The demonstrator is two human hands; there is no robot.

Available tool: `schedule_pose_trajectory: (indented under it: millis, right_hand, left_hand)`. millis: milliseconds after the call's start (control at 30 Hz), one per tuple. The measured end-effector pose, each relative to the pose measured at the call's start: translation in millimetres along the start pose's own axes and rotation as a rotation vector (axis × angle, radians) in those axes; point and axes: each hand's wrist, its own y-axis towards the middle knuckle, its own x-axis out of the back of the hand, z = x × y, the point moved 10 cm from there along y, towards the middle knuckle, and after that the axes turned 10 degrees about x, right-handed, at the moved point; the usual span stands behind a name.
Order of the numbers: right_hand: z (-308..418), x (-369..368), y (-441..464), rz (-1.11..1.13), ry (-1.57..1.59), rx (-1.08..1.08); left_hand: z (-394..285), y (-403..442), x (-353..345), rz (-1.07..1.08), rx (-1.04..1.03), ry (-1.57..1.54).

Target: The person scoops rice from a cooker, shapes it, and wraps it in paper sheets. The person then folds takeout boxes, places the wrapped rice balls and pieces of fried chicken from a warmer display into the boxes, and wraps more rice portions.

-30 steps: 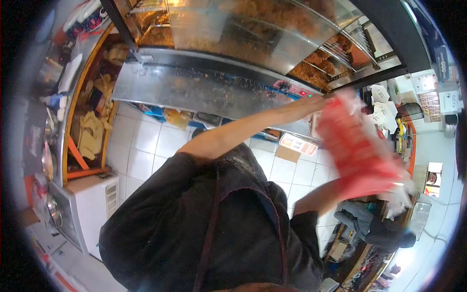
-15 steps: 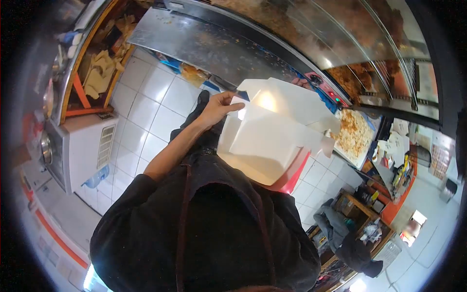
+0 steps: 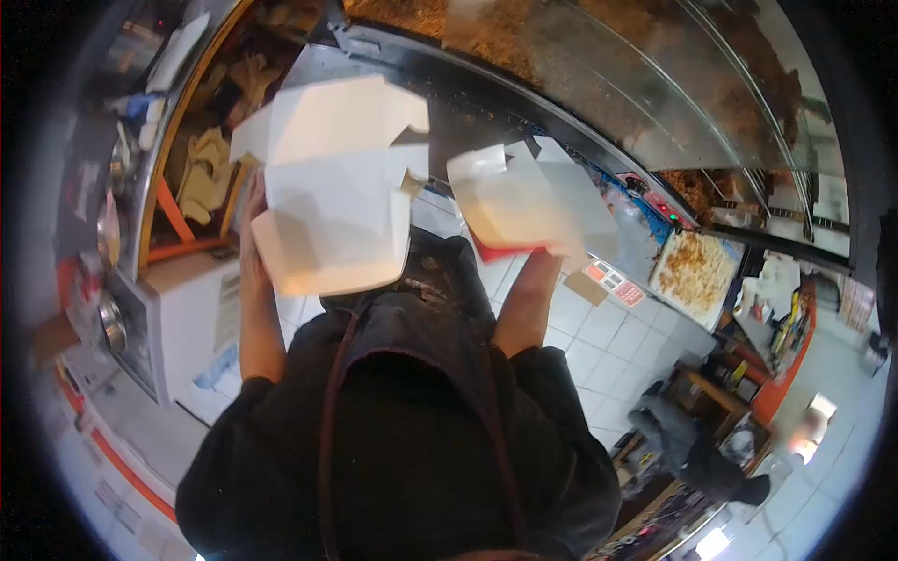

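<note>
A white cardboard takeout box (image 3: 327, 206) with its flaps spread stands in front of my body on the left. My left hand (image 3: 254, 220) grips it along its left side, the fingers partly hidden behind the cardboard. On the right is a second takeout box (image 3: 510, 196), white inside and red outside, its flaps also unfolded. It is held from below by my right hand (image 3: 550, 264), whose fingers are mostly hidden and blurred. Both boxes have bare white insides in view, and a gap separates them.
A metal counter (image 3: 458, 126) runs under a glass food case (image 3: 608, 84) ahead. A white tray (image 3: 669, 304) of crumbly food stands to the right. An orange-edged shelf (image 3: 159, 201) and a white appliance (image 3: 192, 327) are on the left. A person in dark clothes (image 3: 720, 467) is at lower right.
The boxes, earlier close together in front of me, are now apart: one has moved left with my left hand, the other is in my right hand, which now shows.
</note>
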Motion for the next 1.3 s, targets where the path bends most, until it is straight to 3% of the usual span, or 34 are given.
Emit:
schedule_pose_trajectory:
  millis: [167, 333, 433, 500, 533, 567, 633, 667, 767, 800, 833, 900, 967, 1033, 1100, 1167, 1233, 1300]
  right_hand:
    - [-8.1, 45.6, -56.7, -0.215, -0.101, -0.038]
    - [-22.1, -4.7, -92.5, -0.001, 0.084, -0.173]
    - [-21.5, -32.0, -78.0, 0.106, 0.01, -0.192]
    - [16.1, -14.8, -76.6, -0.126, -0.509, 0.265]
    - [44.1, -14.8, -84.4, -0.168, -0.427, 0.095]
    - [63.2, -26.9, -86.7, -0.057, -0.197, -0.064]
    - [98.4, -79.9, -100.0, 0.286, 0.536, -0.265]
    - [105.1, -90.6, -112.4, 0.224, 0.729, -0.436]
    - [102.9, -81.5, -109.5, 0.22, 0.475, -0.432]
    - [105.1, -78.0, -105.0, 0.207, 0.428, -0.282]
    - [108.4, -78.3, -107.1, 0.203, 0.425, -0.281]
    - [133.0, -68.8, -105.4, 0.203, 0.185, -0.076]
    - [138.6, -57.8, -111.0, 0.208, 0.056, -0.075]
    - [165.2, -64.6, -112.5, 0.392, -0.14, 0.303]
    - [149.0, -54.3, -113.2, 0.424, -0.152, 0.292]
    - [120.6, -49.3, -115.0, 0.319, 0.299, -0.162]
    - [122.4, -47.2, -109.5, 0.329, 0.216, -0.188]
    - [127.9, -51.0, -102.4, 0.341, 0.281, -0.186]
  left_hand:
    - [15.4, 12.7, 3.3, 0.049, 0.135, -0.339]
    - [21.7, 18.3, -16.7, 0.106, 0.204, -0.449]
    - [12.3, 27.6, -35.6, 0.134, 0.228, -0.524]
    - [-0.1, 28.3, -56.2, 0.139, 0.217, -0.504]
    - [-27.4, 30.2, -72.3, 0.163, 0.124, -0.307]
    - [-27.7, 35.3, -78.5, 0.148, 0.115, -0.298]
    - [-3.8, 39.1, -100.0, 0.185, 0.3, -0.434]
    - [-12.2, 33.4, -114.6, 0.19, 0.294, -0.301]
    - [-18.1, 29.5, -141.1, 0.122, 0.243, -0.056]
    - [-22.9, 26.5, -151.6, 0.153, 0.179, -0.001]
    - [-27.8, 23.6, -159.7, 0.181, 0.115, 0.05]
    - [-22.3, 18.7, -166.2, 0.189, 0.135, 0.143]
    - [-21.1, 7.6, -182.0, 0.243, 0.184, 0.268]
    - [-30.0, 2.9, -187.2, 0.282, 0.175, 0.192]
    - [-12.0, -7.0, -195.2, 0.451, 0.494, -0.355]
    - [-17.6, -8.5, -193.0, 0.447, 0.427, -0.171]
    - [-19.2, -8.9, -189.7, 0.441, 0.362, 0.01]
    - [-20.7, -3.0, -199.0, 0.567, 0.288, 0.189]
